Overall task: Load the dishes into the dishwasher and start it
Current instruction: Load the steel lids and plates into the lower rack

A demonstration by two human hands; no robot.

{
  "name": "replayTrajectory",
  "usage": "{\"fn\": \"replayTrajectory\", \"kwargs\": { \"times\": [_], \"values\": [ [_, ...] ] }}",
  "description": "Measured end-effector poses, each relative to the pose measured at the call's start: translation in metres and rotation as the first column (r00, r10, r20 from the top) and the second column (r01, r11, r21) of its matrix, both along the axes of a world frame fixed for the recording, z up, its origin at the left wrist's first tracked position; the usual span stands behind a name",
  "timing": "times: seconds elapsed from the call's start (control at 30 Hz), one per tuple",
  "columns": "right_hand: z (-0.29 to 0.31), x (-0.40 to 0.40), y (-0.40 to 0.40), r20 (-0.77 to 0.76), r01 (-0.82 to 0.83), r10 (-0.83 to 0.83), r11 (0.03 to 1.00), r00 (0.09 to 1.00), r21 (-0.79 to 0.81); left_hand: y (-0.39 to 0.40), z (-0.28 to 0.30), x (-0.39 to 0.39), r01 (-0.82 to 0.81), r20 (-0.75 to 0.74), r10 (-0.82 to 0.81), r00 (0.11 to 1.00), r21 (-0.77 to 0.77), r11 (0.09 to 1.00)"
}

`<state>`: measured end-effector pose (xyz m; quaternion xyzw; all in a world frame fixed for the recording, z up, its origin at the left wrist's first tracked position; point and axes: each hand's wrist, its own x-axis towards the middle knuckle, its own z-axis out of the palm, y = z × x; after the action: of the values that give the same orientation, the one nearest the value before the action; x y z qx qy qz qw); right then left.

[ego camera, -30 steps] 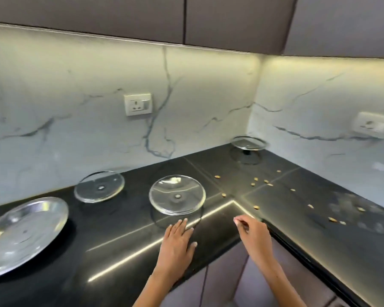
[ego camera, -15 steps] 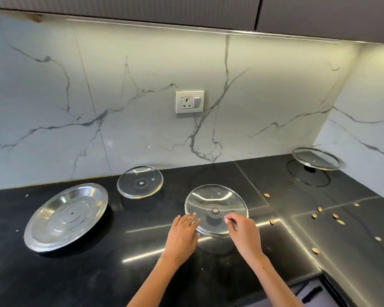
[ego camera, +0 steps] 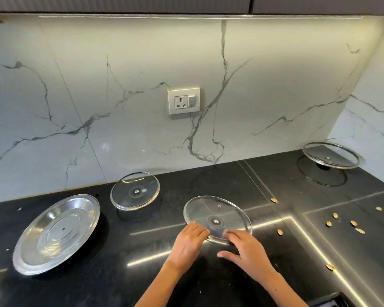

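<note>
You are looking at three glass lids and one steel plate point(ego camera: 56, 234) lying on the black table point(ego camera: 120, 273). Your left hand point(ego camera: 190, 242) and right hand point(ego camera: 245, 249) are each touching the near rim of the middle lid point(ego camera: 217, 218), fingers bent over its edge; how firm either grip is, you cannot tell.

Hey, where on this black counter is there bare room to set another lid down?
Bare patches: the counter between the small glass lid and the corner lid, below the socket; also the front edge between the steel plate and the left hand. Crowded: the right side, strewn with seeds.
</note>
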<state>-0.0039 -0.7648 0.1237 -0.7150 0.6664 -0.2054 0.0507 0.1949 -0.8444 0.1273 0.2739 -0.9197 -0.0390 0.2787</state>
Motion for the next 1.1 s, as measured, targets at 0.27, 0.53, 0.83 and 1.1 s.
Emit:
{"fn": "replayTrajectory", "kwargs": {
  "times": [0.27, 0.53, 0.83, 1.1],
  "values": [
    [0.037, -0.012, 0.052, -0.018, 0.186, -0.199, 0.941, 0.98, -0.283, 0.033, 0.059, -0.011, 0.123, -0.038, -0.126, 0.991, -0.073, 0.99],
    [0.06, 0.001, 0.229, 0.056, 0.584, -0.606, 0.731, 0.793, -0.353, 0.124, 0.096, -0.072, 0.583, -0.125, -0.59, 0.798, -0.09, 0.807],
    [0.054, 0.079, 0.487, 0.046, 0.945, -0.977, 0.189, 0.209, -0.265, 0.331, 0.078, -0.152, 0.913, -0.109, -0.907, 0.407, 0.081, 0.4],
    [0.016, 0.21, 0.673, 0.076, 0.882, -0.89, -0.456, -0.45, -0.12, 0.519, -0.016, -0.143, 0.952, 0.037, -0.999, 0.023, 0.304, 0.034]
  ]
}}
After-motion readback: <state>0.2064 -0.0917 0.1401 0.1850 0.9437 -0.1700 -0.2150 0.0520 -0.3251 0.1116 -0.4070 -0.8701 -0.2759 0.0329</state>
